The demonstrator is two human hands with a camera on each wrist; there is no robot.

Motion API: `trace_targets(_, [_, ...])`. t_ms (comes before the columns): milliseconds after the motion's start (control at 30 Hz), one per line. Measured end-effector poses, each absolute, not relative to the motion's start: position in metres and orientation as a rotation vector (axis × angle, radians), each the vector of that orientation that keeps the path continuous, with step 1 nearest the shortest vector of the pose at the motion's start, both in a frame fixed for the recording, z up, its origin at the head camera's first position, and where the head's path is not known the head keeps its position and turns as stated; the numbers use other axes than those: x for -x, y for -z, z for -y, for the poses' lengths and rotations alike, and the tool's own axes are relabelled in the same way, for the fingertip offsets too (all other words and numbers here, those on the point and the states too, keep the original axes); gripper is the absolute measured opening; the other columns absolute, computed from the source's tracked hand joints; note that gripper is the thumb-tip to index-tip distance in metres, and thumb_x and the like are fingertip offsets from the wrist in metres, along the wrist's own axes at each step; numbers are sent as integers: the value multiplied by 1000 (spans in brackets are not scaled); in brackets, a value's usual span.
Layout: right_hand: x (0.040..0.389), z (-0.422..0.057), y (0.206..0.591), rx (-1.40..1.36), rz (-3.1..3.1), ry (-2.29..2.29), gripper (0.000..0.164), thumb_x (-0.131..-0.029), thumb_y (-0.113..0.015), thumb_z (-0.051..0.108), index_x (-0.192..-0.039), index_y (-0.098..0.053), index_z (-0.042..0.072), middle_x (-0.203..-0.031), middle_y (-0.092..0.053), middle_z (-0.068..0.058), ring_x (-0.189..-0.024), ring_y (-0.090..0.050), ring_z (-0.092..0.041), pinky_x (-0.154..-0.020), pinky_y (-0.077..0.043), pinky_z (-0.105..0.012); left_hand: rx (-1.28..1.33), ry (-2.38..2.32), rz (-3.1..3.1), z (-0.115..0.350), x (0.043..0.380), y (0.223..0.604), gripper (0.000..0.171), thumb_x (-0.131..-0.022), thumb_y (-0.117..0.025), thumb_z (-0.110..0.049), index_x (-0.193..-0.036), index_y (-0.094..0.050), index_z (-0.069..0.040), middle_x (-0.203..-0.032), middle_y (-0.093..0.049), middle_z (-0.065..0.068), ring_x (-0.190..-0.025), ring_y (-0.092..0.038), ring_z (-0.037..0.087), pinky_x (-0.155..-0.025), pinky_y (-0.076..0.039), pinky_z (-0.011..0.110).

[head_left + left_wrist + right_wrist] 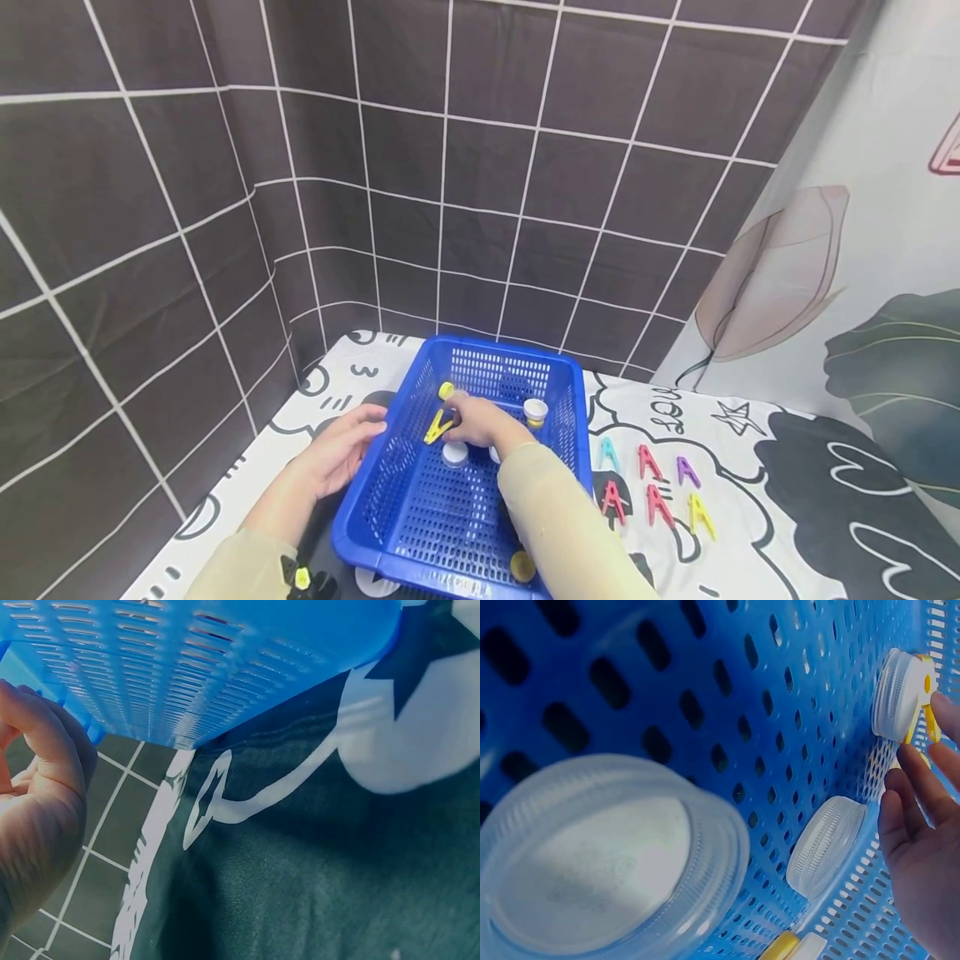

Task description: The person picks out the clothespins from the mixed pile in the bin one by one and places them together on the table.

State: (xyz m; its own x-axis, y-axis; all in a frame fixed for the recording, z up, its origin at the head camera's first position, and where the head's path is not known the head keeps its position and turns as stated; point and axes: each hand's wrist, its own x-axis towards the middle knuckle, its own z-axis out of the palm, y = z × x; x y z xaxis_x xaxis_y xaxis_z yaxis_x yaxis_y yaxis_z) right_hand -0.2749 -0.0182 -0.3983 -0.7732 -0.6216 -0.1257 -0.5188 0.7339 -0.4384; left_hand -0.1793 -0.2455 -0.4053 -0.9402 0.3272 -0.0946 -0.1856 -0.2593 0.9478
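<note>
A blue perforated basket (420, 554) stands on the patterned cloth. Inside it, my right hand (480, 419) reaches to a yellow clothespin (436, 427) and pinches it between thumb and fingers. In the right wrist view this clothespin (928, 686) is seen against a white ribbed lid (896, 694), close to the fingertips. My left hand (337, 450) is at the basket's left rim, fingertips touching its outside, with the fingers loosely bent in the left wrist view. White lids (454, 454) and a yellow cap (446, 390) lie in the basket.
Right of the basket, several clothespins lie in two rows, among them a cyan one (608, 454), a purple one (687, 472) and a yellow one (701, 515). Another yellow cap (522, 567) sits at the basket's near end. A dark tiled-pattern curtain (480, 208) hangs behind.
</note>
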Motion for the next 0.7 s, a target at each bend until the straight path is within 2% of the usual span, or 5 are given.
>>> trace_targets(67, [275,19,399,890,-2668,552,47,-82,-72,22,-125,-55,10,-92,-63,-1,-85,-59,-15,-79,-50,-30,-172,-2257,-1676,245,179,405,24,-97,-48,-12,-117,-39,-3,-98,-63,11,-77,-65,17,-64,-58,32])
trace_targets(167, [275,19,399,917,-2667,546,48,-82,-72,22,-126,-55,10,-97,-64,-3,-90,-60,-16,-82,-50,-31,-169,-2256,-1678,245,180,405,23,-97,-47,-12,-117,-39,-3,-97,-63,11,-77,-65,17,-64,-58,32])
trace_targets(267, [275,20,401,947,-2673,546,49,-82,-72,21,-127,-55,11,-112,-62,-6,-101,-59,-20,-90,-48,-33,-161,-2258,-1683,245,180,406,23,-97,-47,-12,-117,-39,-4,-97,-64,10,-78,-65,17,-64,-58,32])
trace_targets(400, [276,22,404,980,-2691,500,48,-83,-70,22,-127,-56,13,-130,-54,-7,-119,-50,-24,-102,-40,-36,-142,-2256,-1693,244,180,406,23,-97,-48,-12,-117,-39,-5,-97,-64,10,-78,-65,17,-65,-58,32])
trace_targets(700, [276,27,405,959,-2679,478,51,-82,-72,26,-128,-55,12,-125,-58,-7,-115,-53,-24,-100,-42,-35,-137,-2260,-1694,244,180,406,23,-97,-48,-12,-117,-38,-5,-98,-64,10,-79,-66,17,-65,-58,31])
